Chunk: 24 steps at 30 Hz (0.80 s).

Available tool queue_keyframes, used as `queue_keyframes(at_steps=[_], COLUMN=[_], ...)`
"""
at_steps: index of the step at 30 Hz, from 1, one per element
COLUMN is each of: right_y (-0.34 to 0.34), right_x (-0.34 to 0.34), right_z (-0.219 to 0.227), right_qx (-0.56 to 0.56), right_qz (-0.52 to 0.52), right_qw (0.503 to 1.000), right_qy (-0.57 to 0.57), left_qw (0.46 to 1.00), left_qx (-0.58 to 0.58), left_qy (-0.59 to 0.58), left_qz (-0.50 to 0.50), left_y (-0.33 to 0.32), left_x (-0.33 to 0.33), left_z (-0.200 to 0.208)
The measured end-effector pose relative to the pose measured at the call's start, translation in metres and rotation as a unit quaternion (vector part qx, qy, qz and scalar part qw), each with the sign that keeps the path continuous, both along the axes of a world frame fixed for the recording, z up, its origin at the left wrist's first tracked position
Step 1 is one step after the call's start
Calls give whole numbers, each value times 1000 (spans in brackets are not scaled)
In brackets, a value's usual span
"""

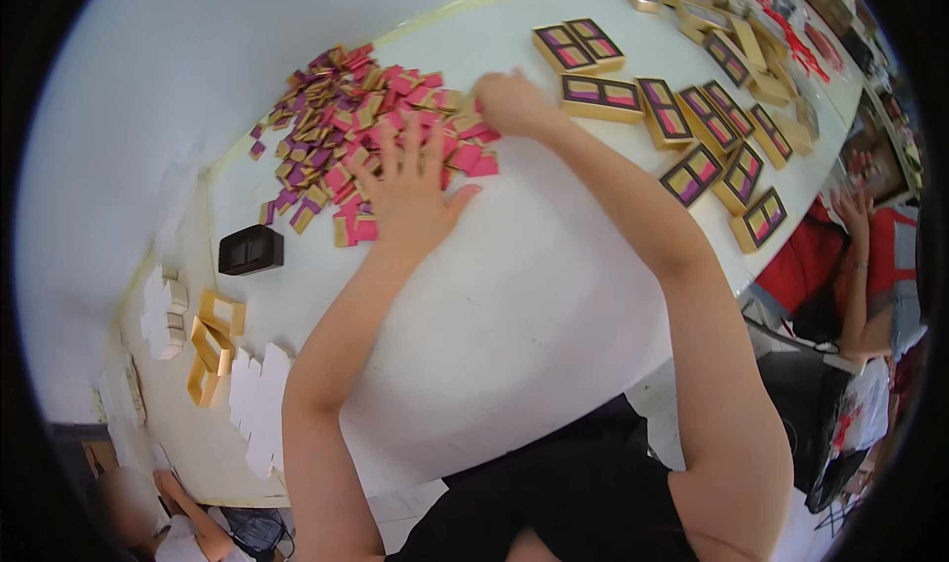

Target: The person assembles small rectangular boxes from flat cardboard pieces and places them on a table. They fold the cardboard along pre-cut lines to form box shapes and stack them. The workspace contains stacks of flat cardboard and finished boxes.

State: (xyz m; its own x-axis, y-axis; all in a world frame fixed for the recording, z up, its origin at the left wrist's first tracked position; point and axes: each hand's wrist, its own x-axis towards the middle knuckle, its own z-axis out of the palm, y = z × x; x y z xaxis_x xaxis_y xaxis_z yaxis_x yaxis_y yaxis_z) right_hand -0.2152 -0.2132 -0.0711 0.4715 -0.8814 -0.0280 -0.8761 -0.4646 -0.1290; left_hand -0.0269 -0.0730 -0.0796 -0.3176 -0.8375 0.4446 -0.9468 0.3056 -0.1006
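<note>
Now both hands rest on the heap of small pink, purple and gold cards (356,127) spread across the white table (534,295). The left hand (407,188) lies flat with fingers splayed apart, pressing on the near edge of the heap, which stretches away from its fingertips and to the left. The right hand (509,102) looks curled at the heap's right end; whether it pinches a card I cannot tell. Beyond it, to the right, sit gold boxes (682,127).
</note>
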Motion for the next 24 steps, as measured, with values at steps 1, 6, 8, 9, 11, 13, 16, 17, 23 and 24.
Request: queue_keyframes(at_steps=[1,6,8,9,11,13,16,17,23,24], right_y=[9,119,178,206,257,290,285,272,160,157], right_x=[6,-52,-112,-144,-208,-251,-255,-248,-249,-244], right_z=[-4,32,43,47,32,0,-24,-24,-43,-43], right_qx=[-8,-177,-279,-302,-285,-211,-247,-236,-346,-365], right_qz=[22,26,-32,-82,-243,-352,-252,-241,-199,-173], right_qw=[998,977,953,945,923,907,933,935,913,910], right_qy=[-56,-113,-115,-97,-89,-97,-73,-109,-82,-89], left_qw=[1000,995,1000,1000,996,979,971,971,956,972], left_qx=[7,23,-8,-8,12,123,144,151,171,84], left_qy=[11,-16,2,1,8,56,66,71,158,139], left_qz=[19,93,24,-16,-93,-150,-180,-173,-180,-172], left_y=[-1,0,11,18,35,49,37,21,-23,-6], left_x=[-1,7,1,-7,-42,-96,-179,-200,-216,-203], left_z=[-4,-13,-11,-7,4,5,-14,-18,7,-3])
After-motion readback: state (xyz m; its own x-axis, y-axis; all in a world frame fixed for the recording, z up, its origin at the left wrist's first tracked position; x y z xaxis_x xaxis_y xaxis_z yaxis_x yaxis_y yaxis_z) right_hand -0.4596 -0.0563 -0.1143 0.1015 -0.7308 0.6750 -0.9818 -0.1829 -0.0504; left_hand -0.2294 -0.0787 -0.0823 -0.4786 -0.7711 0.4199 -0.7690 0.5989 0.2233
